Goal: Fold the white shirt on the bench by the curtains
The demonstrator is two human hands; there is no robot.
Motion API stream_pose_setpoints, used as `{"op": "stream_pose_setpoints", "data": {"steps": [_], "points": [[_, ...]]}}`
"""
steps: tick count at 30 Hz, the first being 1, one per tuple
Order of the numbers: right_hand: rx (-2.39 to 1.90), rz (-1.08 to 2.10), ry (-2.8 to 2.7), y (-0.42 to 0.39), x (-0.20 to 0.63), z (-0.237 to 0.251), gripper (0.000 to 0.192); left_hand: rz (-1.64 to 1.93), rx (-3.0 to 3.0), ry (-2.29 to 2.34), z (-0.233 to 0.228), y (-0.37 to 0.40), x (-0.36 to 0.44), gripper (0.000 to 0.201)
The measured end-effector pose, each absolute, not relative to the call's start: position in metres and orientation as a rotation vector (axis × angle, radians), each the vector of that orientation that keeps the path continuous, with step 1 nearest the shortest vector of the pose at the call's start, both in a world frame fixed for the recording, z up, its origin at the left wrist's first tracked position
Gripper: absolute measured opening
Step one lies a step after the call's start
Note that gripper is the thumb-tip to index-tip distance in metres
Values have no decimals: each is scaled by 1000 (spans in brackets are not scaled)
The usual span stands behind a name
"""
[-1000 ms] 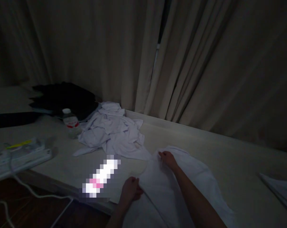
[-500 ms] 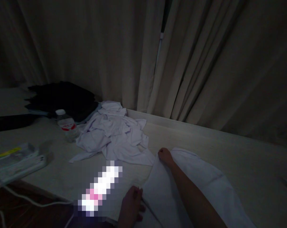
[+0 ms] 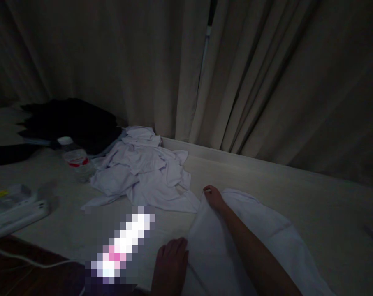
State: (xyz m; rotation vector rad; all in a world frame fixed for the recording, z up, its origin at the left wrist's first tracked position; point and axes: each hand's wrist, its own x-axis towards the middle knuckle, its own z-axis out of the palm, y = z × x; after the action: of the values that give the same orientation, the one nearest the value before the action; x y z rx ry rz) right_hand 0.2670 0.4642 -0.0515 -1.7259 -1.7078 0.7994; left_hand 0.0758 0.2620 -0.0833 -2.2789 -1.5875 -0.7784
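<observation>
Step in hand, by judgement: flattening a white garment [image 3: 266,246] on the bench [image 3: 297,189], near its front edge.
Left hand [image 3: 170,261]: palm down, fingers loosely spread, on the garment's near edge.
Right hand [image 3: 213,196]: arm outstretched, fingertips curled, pinching the far edge.
Next: an even pull to smooth it.

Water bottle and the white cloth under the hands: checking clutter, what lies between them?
In the head view, a crumpled white garment pile lies between the water bottle and the white cloth.
</observation>
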Motion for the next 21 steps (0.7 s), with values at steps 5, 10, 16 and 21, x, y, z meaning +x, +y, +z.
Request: {"op": "stream_pose_setpoints", "data": {"steps": [5,10,16,21], "points": [[-1689,924,-1641,466,276,-51,25,-672,-2244,-1544,-94,257,71,29],[-1628,1073,-1657,465,279,-46,28,-670,-2235,-1474,-102,255,69,34],[-1569,1067,-1825,471,277,-46,23,-684,-2232,-1495,-98,252,70,34],[-1624,927,-1913,475,277,-54,41,-658,-2210,-1493,-101,254,67,34]]}}
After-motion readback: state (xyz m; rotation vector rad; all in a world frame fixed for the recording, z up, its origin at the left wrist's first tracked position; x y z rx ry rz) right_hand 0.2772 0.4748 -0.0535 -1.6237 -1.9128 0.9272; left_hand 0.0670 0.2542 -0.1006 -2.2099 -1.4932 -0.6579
